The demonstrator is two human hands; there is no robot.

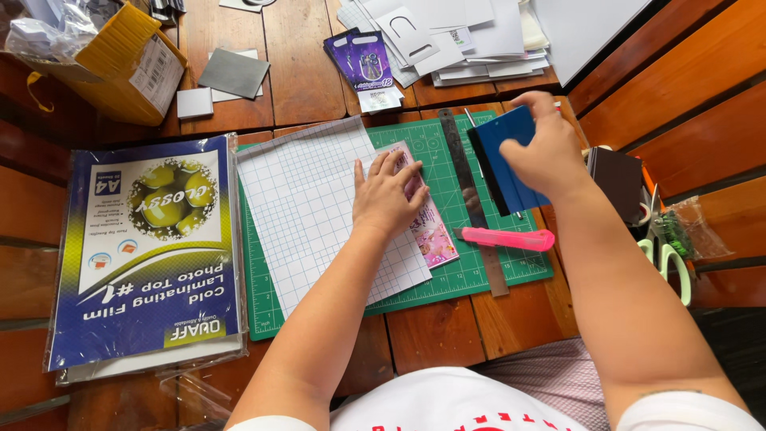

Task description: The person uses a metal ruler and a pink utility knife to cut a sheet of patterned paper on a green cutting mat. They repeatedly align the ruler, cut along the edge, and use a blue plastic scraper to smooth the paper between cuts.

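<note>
My left hand lies flat, fingers together, on a pink printed card and on the edge of a white gridded sheet; both rest on a green cutting mat. My right hand grips a blue flat squeegee held above the right part of the mat, over a metal ruler. A pink utility knife lies across the ruler, just below the squeegee.
A blue pack of laminating film lies left of the mat. A yellow cardboard box stands at the far left. White paper stacks and purple packets lie beyond the mat. Green-handled scissors and a dark booklet are at right.
</note>
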